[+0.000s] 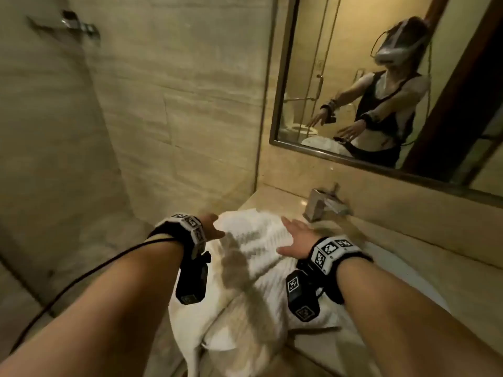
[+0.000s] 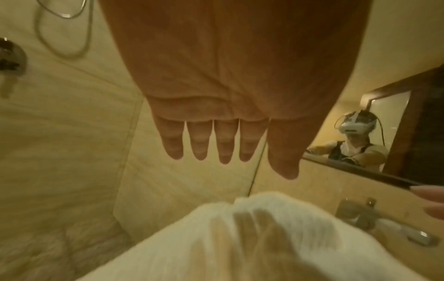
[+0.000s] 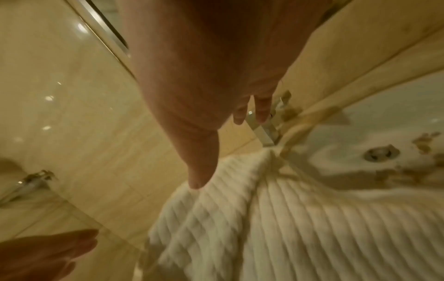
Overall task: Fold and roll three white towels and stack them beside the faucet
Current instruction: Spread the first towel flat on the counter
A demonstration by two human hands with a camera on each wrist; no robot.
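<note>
A white ribbed towel point(image 1: 253, 257) lies spread over the counter left of the sink, its near end hanging off the front edge. The same towel point(image 2: 252, 243) fills the bottom of the left wrist view, and the towel point(image 3: 276, 218) shows its ridges in the right wrist view. My left hand point(image 1: 212, 227) hovers flat over the towel's far left corner, fingers point(image 2: 199, 144) straight. My right hand point(image 1: 295, 238) is spread flat just above the towel's right side, thumb point(image 3: 201, 171) out. The chrome faucet point(image 1: 324, 205) stands right of the towel. Neither hand holds anything.
The white sink basin point(image 3: 360, 136) with its drain point(image 3: 380, 155) lies right of the towel. A beige tiled wall point(image 1: 163, 104) closes the left and back. A framed mirror point(image 1: 381, 85) hangs above the counter. A metal wall fixture point(image 1: 70, 25) sits high on the left.
</note>
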